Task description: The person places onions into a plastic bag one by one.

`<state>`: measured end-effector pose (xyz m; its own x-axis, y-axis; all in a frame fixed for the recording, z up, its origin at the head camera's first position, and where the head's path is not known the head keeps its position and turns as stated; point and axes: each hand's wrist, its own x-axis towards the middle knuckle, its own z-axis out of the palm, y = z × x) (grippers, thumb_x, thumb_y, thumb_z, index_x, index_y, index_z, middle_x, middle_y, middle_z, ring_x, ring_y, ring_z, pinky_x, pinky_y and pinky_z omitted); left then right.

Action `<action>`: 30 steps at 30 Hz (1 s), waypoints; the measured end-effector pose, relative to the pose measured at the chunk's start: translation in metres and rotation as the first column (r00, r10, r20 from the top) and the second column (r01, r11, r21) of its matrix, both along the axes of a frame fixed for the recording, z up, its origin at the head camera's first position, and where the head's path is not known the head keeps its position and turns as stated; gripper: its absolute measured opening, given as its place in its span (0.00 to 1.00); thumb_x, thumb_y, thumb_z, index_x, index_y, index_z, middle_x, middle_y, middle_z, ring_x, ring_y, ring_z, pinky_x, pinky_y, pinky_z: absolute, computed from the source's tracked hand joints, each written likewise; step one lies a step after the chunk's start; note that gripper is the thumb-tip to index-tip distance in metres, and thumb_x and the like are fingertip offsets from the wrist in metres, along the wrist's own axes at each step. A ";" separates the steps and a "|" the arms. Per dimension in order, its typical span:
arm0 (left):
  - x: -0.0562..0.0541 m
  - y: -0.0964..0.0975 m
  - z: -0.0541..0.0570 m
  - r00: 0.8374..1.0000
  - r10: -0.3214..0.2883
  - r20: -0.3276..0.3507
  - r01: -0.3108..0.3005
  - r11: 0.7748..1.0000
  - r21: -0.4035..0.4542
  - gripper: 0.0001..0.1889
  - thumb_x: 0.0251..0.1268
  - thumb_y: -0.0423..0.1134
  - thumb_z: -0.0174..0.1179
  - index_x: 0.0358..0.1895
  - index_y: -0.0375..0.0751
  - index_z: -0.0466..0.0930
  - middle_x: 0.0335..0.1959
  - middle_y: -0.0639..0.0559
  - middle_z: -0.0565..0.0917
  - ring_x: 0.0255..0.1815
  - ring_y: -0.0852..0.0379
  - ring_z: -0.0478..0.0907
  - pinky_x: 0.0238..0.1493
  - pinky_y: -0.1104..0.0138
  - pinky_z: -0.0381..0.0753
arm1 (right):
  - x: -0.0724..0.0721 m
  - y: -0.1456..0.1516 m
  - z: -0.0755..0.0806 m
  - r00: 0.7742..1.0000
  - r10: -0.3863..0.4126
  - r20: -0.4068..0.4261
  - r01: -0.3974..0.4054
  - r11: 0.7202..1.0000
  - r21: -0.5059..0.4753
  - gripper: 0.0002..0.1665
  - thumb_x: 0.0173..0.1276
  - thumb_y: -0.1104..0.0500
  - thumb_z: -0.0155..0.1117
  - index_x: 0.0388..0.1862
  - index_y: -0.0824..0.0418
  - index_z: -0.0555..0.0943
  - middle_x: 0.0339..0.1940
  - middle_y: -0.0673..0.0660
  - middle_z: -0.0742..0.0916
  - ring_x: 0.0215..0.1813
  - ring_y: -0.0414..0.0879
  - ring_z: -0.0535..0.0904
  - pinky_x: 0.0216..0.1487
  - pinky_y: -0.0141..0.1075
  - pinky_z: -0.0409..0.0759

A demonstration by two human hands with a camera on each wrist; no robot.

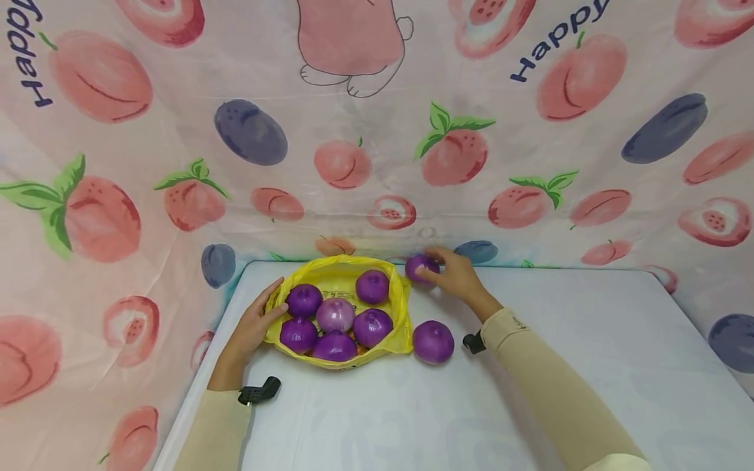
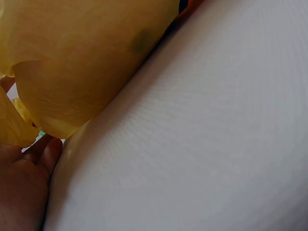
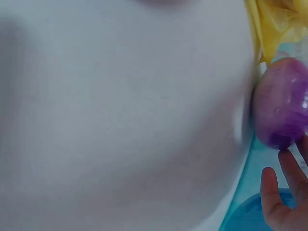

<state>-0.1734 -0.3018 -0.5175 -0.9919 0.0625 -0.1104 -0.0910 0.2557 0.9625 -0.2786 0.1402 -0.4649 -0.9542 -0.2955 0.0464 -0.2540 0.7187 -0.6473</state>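
Note:
A yellow plastic bag (image 1: 330, 269) lies with its mouth wide on the table, holding several round fruits (image 1: 335, 315) in shiny purple wrap. My left hand (image 1: 250, 327) grips the bag's left edge, thumb over the rim; in the left wrist view, the hand (image 2: 24, 187) is beside the yellow plastic (image 2: 82, 72). Beyond the bag's right side, my right hand (image 1: 458, 278) holds one purple-wrapped fruit (image 1: 419, 269) between thumb and fingers. The right wrist view shows that fruit (image 3: 281, 103) at the fingertips of the right hand (image 3: 288, 202). Another purple-wrapped fruit (image 1: 433, 342) sits against the bag's right side.
The white-covered table (image 1: 565, 327) extends right and toward me. A fruit-printed cloth (image 1: 365, 131) hangs behind its back edge and along the sides. Black wrist devices (image 1: 260, 391) are strapped under both sleeves.

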 end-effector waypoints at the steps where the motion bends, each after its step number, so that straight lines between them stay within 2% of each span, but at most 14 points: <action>1: 0.000 0.000 0.000 1.000 0.002 0.001 -0.002 1.000 0.000 0.37 0.75 0.51 0.59 0.82 0.60 0.55 0.84 0.51 0.54 0.84 0.46 0.48 0.82 0.45 0.50 | 0.000 0.000 -0.001 1.000 -0.002 -0.001 0.002 1.000 0.007 0.38 0.68 0.41 0.70 0.71 0.59 0.74 0.67 0.62 0.82 0.67 0.62 0.78 0.67 0.56 0.78; 8: 0.000 0.001 0.000 1.000 0.007 0.007 -0.007 1.000 0.001 0.37 0.75 0.52 0.59 0.82 0.60 0.55 0.84 0.51 0.54 0.84 0.46 0.48 0.83 0.46 0.51 | -0.001 0.001 -0.009 1.000 -0.011 0.014 0.011 1.000 0.014 0.38 0.68 0.44 0.71 0.71 0.60 0.74 0.65 0.64 0.83 0.65 0.63 0.79 0.61 0.54 0.83; 20: 0.001 0.003 0.004 1.000 0.002 0.006 -0.002 1.000 -0.009 0.37 0.76 0.52 0.58 0.83 0.57 0.53 0.84 0.50 0.53 0.84 0.46 0.49 0.82 0.47 0.51 | -0.008 -0.003 -0.023 0.998 -0.027 0.065 0.028 1.000 -0.012 0.43 0.68 0.41 0.70 0.75 0.61 0.70 0.69 0.65 0.79 0.68 0.62 0.76 0.68 0.54 0.78; 22: 0.001 0.002 0.003 1.000 0.002 0.007 -0.002 1.000 -0.006 0.37 0.76 0.51 0.58 0.83 0.57 0.53 0.84 0.51 0.54 0.84 0.48 0.49 0.82 0.53 0.53 | -0.009 -0.004 -0.025 0.997 -0.021 0.073 0.022 1.000 -0.019 0.44 0.67 0.41 0.71 0.75 0.60 0.69 0.71 0.65 0.78 0.70 0.62 0.75 0.70 0.55 0.76; 26: 0.001 0.002 0.002 1.000 -0.001 0.007 0.001 1.000 0.000 0.38 0.75 0.52 0.59 0.83 0.56 0.53 0.84 0.53 0.54 0.84 0.50 0.49 0.75 0.75 0.59 | -0.009 -0.005 -0.027 0.996 -0.019 0.091 0.021 0.999 -0.028 0.46 0.67 0.40 0.70 0.76 0.59 0.68 0.73 0.66 0.76 0.72 0.63 0.73 0.72 0.56 0.73; 28: 0.001 0.001 0.002 1.000 -0.003 0.004 0.003 1.000 0.001 0.38 0.76 0.52 0.59 0.83 0.56 0.52 0.84 0.53 0.54 0.84 0.50 0.49 0.74 0.76 0.60 | -0.009 -0.005 -0.028 0.995 -0.024 0.099 0.028 0.999 -0.030 0.46 0.67 0.39 0.70 0.76 0.58 0.68 0.73 0.65 0.77 0.72 0.63 0.73 0.72 0.57 0.73; 30: 0.001 0.001 0.001 1.000 -0.003 0.003 0.003 1.000 0.005 0.38 0.75 0.52 0.59 0.83 0.56 0.52 0.84 0.52 0.54 0.84 0.49 0.49 0.79 0.69 0.58 | -0.008 -0.005 -0.028 0.994 -0.031 0.105 0.034 0.999 -0.031 0.46 0.66 0.39 0.71 0.76 0.58 0.68 0.72 0.65 0.77 0.71 0.62 0.74 0.72 0.57 0.74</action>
